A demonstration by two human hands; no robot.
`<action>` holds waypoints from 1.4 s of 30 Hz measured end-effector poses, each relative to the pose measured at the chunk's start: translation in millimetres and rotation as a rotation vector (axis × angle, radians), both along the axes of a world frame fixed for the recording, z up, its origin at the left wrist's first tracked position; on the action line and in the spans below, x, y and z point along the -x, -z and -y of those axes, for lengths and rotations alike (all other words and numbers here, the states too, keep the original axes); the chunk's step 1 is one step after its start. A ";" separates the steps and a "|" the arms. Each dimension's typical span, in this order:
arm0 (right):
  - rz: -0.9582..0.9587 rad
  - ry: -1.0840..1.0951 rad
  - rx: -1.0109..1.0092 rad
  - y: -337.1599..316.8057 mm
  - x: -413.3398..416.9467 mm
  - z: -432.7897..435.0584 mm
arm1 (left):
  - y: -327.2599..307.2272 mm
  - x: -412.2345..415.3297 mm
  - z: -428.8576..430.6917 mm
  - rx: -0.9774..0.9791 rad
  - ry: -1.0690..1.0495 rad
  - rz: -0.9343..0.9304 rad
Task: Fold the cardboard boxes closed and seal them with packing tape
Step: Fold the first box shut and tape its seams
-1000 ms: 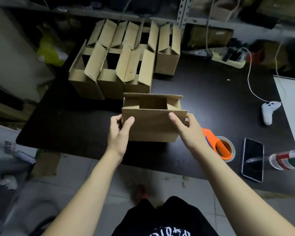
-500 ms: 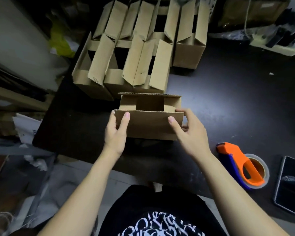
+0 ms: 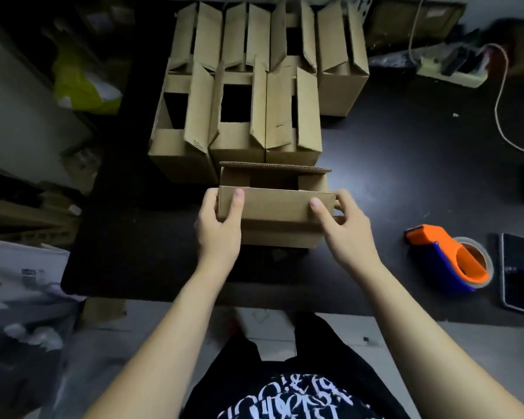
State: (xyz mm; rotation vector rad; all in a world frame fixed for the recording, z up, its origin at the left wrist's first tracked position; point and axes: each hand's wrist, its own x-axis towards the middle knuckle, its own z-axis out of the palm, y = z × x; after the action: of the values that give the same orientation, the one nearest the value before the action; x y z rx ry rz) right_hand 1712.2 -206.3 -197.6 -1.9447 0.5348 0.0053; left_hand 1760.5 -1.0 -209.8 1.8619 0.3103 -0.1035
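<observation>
Head view: our left hand (image 3: 218, 229) and right hand (image 3: 347, 234) pinch one cardboard box (image 3: 274, 205) by its near flap; seven open boxes (image 3: 239, 142) behind, one tape dispenser (image 3: 443, 258), one phone (image 3: 521, 273).

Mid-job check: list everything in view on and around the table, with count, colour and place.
small brown cardboard box: 1, brown, near table edge, top not yet folded shut
open brown cardboard boxes: about 7, brown, clustered behind it, flaps upright
orange-and-blue tape dispenser: 1, lying right of the small box
black smartphone: 1, black, far right, beside the dispenser
pale power strip: 1, off-white, back right
yellow plastic bag: 1, yellow, back left, off the table
black table: 1, black, under the boxes
left hand: 1, grips the small box's left end
right hand: 1, grips its right end
</observation>
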 end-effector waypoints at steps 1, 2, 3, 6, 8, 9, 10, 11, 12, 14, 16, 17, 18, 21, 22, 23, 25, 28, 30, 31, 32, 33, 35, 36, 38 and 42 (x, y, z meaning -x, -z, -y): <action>0.006 0.037 -0.018 1.3 3.7 -8.2 | -1.3 1.8 -8.2 0.013 0.017 -0.007; 0.016 0.071 -0.027 3.1 7.4 -15.4 | -1.7 4.4 -15.3 0.031 0.040 -0.024; 0.020 0.100 -0.031 3.6 10.9 -21.7 | -3.3 7.3 -21.0 0.045 0.071 -0.042; 0.005 0.160 -0.035 1.5 19.6 -32.5 | -9.0 13.1 -32.3 0.011 0.176 -0.064; -0.003 0.162 -0.021 -1.0 24.8 -32.2 | -9.8 11.5 -36.6 -0.023 0.253 -0.055; -0.004 0.140 -0.018 -2.3 26.6 -31.0 | -9.9 9.5 -37.8 -0.057 0.294 -0.050; -0.011 0.104 -0.016 -3.6 27.6 -29.3 | -8.4 6.6 -38.2 -0.104 0.333 -0.048; -0.021 0.068 -0.005 -4.8 27.8 -27.1 | -7.9 4.2 -38.2 -0.152 0.368 -0.052; -0.028 0.038 0.022 -5.4 27.5 -24.5 | -7.4 2.8 -37.6 -0.190 0.393 -0.058; -0.033 0.013 0.091 -5.9 26.8 -20.1 | -4.6 2.1 -36.0 -0.243 0.399 -0.049; -0.020 0.010 0.152 -2.8 27.0 -18.5 | 1.6 3.6 -34.8 -0.286 0.369 -0.011; -0.007 0.022 0.163 -0.5 28.0 -18.6 | 3.9 5.5 -34.2 -0.296 0.352 -0.001; 0.009 0.041 0.158 3.1 29.0 -18.7 | 6.2 7.3 -33.7 -0.296 0.334 0.003; 0.059 0.074 0.129 16.8 33.6 -17.5 | 11.2 12.8 -34.2 -0.249 0.291 0.008; 0.072 0.079 0.129 21.2 34.6 -16.9 | 12.6 13.9 -34.7 -0.229 0.281 0.017; 0.081 0.086 0.128 24.3 34.6 -16.6 | 14.0 14.3 -35.1 -0.217 0.273 0.025; 0.091 0.117 0.120 26.8 33.1 -17.6 | 15.9 14.3 -35.0 -0.217 0.273 0.036; 0.105 0.165 0.113 27.4 31.2 -21.0 | 15.2 16.2 -33.1 -0.215 0.278 0.035; 0.104 0.175 0.079 26.5 30.4 -20.4 | 13.8 17.1 -32.2 -0.161 0.262 0.039; 0.100 0.177 0.065 25.6 30.1 -19.3 | 12.5 16.5 -31.8 -0.138 0.250 0.042; 0.097 0.180 0.052 24.5 29.6 -18.5 | 11.8 15.4 -31.6 -0.128 0.238 0.042; 0.095 0.186 0.032 23.3 29.1 -18.1 | 10.8 14.2 -31.5 -0.128 0.230 0.042; 0.091 0.208 -0.032 22.6 28.4 -18.2 | 11.1 12.5 -31.0 -0.133 0.232 0.043; 0.085 0.218 -0.066 22.8 27.6 -18.4 | 12.4 12.1 -30.9 -0.130 0.242 0.048; 0.070 0.219 -0.091 22.4 24.8 -17.7 | 15.5 11.0 -31.0 -0.122 0.260 0.048; 0.040 0.150 -0.106 19.6 22.1 -9.8 | 18.8 7.8 -29.5 -0.134 0.247 0.042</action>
State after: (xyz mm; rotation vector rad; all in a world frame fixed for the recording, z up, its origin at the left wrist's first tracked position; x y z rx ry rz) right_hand 1690.1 -196.5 -217.2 -1.7944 0.6405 -0.0987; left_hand 1752.8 28.5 -228.5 2.0266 0.0577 -0.2169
